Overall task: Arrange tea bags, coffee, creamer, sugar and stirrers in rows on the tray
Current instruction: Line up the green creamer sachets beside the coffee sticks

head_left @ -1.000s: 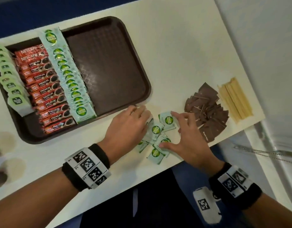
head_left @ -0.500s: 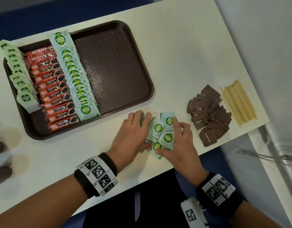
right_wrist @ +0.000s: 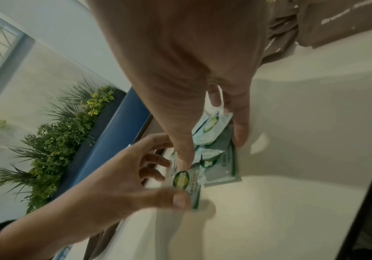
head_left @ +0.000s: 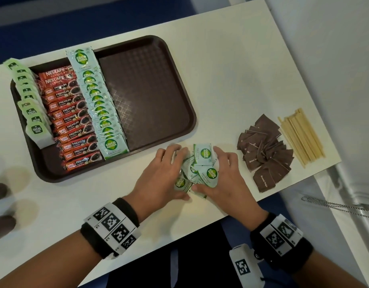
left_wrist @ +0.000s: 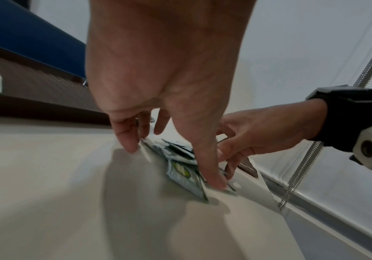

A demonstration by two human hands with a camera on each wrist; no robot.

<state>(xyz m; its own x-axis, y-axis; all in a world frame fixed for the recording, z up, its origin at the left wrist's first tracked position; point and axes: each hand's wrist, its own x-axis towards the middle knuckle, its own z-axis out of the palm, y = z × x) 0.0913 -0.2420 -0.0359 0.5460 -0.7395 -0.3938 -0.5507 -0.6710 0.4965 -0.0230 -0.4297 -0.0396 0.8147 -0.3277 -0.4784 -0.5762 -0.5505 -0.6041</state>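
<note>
A loose pile of green-and-white sugar sachets [head_left: 202, 161] lies on the white table just in front of the brown tray [head_left: 146, 96]. My left hand [head_left: 164, 173] grips the pile from the left, and my right hand [head_left: 225, 179] clasps it from the right. In the wrist views the thumbs and fingers of the left hand [left_wrist: 169, 70] and right hand [right_wrist: 180, 52] close on the sachets [right_wrist: 220, 158]. On the tray's left half stand rows of tea bags [head_left: 31, 113], red coffee sticks [head_left: 73, 119] and sugar sachets [head_left: 102, 109].
Brown sugar packets [head_left: 266, 154] lie heaped to the right of my hands, with wooden stirrers [head_left: 302, 136] beside them near the table's right edge. The tray's right half is bare. A bead chain [head_left: 335, 206] hangs past the table's right corner.
Both hands have closed in on the scattered sachets from either side and bunched them into one tight pile held between them.
</note>
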